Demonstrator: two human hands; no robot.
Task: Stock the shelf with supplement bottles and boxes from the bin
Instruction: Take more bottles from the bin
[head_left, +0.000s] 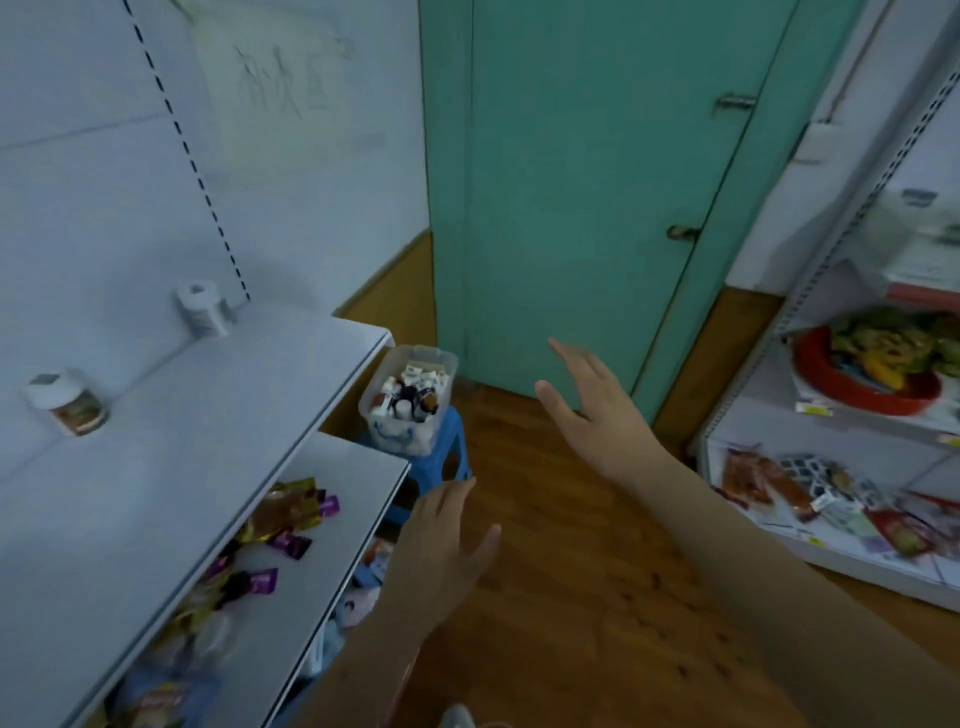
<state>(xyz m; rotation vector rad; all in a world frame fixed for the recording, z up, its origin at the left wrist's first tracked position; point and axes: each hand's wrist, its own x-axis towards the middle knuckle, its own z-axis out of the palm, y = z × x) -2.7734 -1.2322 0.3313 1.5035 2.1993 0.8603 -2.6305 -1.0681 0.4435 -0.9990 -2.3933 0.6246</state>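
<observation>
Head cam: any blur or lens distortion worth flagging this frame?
Head view: motion blur smears the snack packets on the lower shelf and the goods on the right rack; wide-angle bends the shelf upright and door edges; dim, bluish light; labels in the bin unreadable; both hands soft-edged.

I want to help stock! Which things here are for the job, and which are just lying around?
For the job: the clear bin of bottles and boxes, the top shelf, the two bottles already on it.

Just lying about: candy packets, blue stool, red bowl.

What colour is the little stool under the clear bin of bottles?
The stool is bright blue, seen in the head view.
</observation>
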